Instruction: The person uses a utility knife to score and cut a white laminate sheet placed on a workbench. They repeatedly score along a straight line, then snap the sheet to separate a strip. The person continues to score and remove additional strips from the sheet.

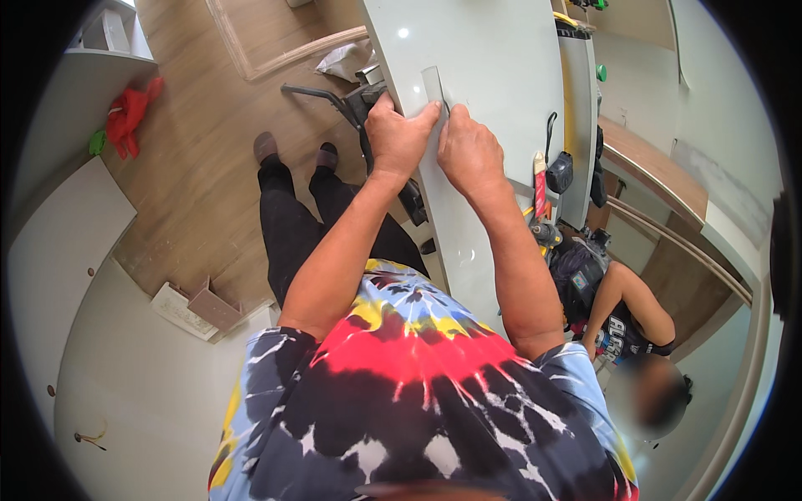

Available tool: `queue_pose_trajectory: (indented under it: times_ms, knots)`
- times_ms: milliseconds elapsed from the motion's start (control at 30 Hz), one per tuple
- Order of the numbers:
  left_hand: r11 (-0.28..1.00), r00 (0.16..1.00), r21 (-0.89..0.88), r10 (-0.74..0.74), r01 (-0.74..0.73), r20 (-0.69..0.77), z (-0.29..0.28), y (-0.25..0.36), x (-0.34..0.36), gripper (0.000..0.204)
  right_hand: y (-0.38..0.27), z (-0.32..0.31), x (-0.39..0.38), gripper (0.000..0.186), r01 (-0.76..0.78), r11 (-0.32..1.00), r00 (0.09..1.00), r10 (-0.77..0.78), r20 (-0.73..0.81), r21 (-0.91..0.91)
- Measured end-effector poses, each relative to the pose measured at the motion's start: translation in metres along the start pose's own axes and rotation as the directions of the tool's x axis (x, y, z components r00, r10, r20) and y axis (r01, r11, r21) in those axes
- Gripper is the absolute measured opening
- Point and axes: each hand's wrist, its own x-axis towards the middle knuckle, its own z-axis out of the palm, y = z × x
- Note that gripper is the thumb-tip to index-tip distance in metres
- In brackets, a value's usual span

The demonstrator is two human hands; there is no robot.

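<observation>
A white panel [480,50] runs away from my body under both hands. On its left part lies a thin, flat, pale grey strip [432,82], which looks like a blade or a piece of trim. My right hand [472,152] is closed around the strip's near end, knuckles up, on the panel. At the panel's left edge, my left hand [398,138] is clasped over the edge, with its thumb stretched to the strip beside my right hand. The left fingertips are partly hidden. Just left of that hand, a black metal stand [355,107] stands against the panel.
A black tape measure [560,172] and a red-and-cream handled tool [540,184] lie at the panel's right. Beyond them crouches another person [631,313] near a yellow-black drill [547,235]. A wooden frame [238,63], white sack [344,61] and red cloth [129,119] are to the left.
</observation>
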Motion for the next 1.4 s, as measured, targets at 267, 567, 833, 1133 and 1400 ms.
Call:
queue_pose_trajectory:
  times_ms: [267, 567, 833, 1133, 1400]
  knots:
    - [0.997, 0.998, -0.048, 0.060, -0.062, -0.036, 0.004, -0.018, 0.002, 0.038, 0.004, -0.007, 0.019, 0.023, 0.054, 0.998, 0.998, -0.053, 0.043, -0.023]
    - [0.987, 0.989, 0.065, 0.149, -0.149, -0.007, -0.001, -0.019, 0.013, 0.039, -0.007, -0.007, 0.009, 0.028, 0.036, 0.992, 0.999, -0.031, -0.045, 0.121]
    - [0.999, 0.962, -0.030, -0.013, 0.022, 0.273, -0.015, -0.034, 0.039, 0.021, 0.013, 0.006, -0.048, 0.047, 0.121, 0.790, 0.948, 0.087, -0.305, 0.601]
    - [0.922, 0.885, 0.268, -0.356, 0.280, 0.301, -0.052, 0.008, -0.011, 0.059, 0.092, 0.061, -0.146, 0.061, 0.020, 0.819, 0.956, 0.152, -0.251, 0.574]
    - [0.747, 0.704, 0.513, -0.627, 0.422, 0.333, -0.125, -0.044, -0.018, 0.034, 0.131, 0.136, -0.189, 0.015, -0.003, 0.775, 0.773, 0.403, -0.490, 0.633]
